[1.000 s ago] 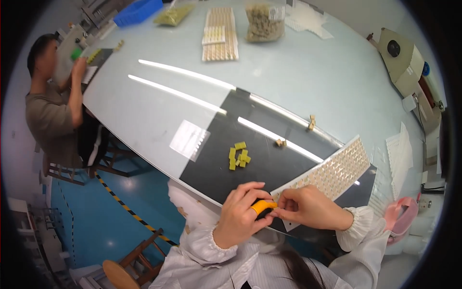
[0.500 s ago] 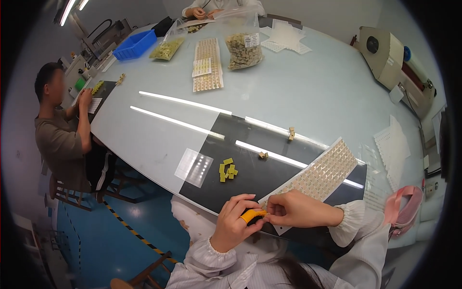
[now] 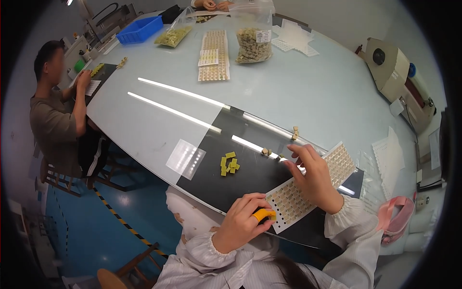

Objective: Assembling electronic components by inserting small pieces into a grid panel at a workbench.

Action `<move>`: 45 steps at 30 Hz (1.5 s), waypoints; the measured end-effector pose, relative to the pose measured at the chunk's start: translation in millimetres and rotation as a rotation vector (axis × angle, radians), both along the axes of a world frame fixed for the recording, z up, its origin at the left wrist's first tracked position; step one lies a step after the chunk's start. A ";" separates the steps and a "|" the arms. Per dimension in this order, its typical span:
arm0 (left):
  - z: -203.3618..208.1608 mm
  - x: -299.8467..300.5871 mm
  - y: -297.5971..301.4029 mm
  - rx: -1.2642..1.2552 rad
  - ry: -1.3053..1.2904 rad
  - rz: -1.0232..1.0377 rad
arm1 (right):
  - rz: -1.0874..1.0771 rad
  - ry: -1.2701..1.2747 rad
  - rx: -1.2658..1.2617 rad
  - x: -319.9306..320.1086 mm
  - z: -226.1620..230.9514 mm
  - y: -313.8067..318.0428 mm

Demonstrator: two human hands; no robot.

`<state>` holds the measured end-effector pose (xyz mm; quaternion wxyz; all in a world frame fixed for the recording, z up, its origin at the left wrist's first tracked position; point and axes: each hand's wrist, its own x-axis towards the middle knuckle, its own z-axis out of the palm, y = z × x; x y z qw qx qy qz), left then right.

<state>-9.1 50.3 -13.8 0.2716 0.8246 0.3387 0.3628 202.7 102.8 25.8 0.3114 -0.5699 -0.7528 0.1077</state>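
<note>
My left hand is closed at the table's near edge, beside the lower corner of a white sheet with rows of small beige pieces and dark square openings. An orange band or finger cover shows at its fingers. A small yellow-green block is pinched at the fingertips. Over the sheet, my right hand has its thumb and forefinger apart, with nothing visible between them. Just beyond its fingertips lies a small dark piece, near a few small brown blocks. Several yellow-green blocks lie loose on the black mat.
A translucent dotted sheet lies left of the mat. Farther off are a bag of brown blocks, a bag of yellow-green blocks and a blue bin. A machine and a pink bag are right. A co-worker sits left.
My right hand has left my left hand and moved up over the sheet, its fingers now apart. A dark piece now shows near its fingertips. The view has shifted slightly.
</note>
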 end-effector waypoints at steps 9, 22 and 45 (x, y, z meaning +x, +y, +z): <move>2.0 -18.2 16.7 0.005 0.048 -0.051 | 0.377 -0.272 0.156 -25.5 0.0 29.7; -12.4 -51.3 24.9 0.087 -0.085 0.145 | 0.463 -0.102 -0.096 -68.0 2.2 43.1; -11.4 -50.8 27.5 0.077 -0.056 0.146 | 0.308 0.025 -0.272 -70.6 -4.4 39.3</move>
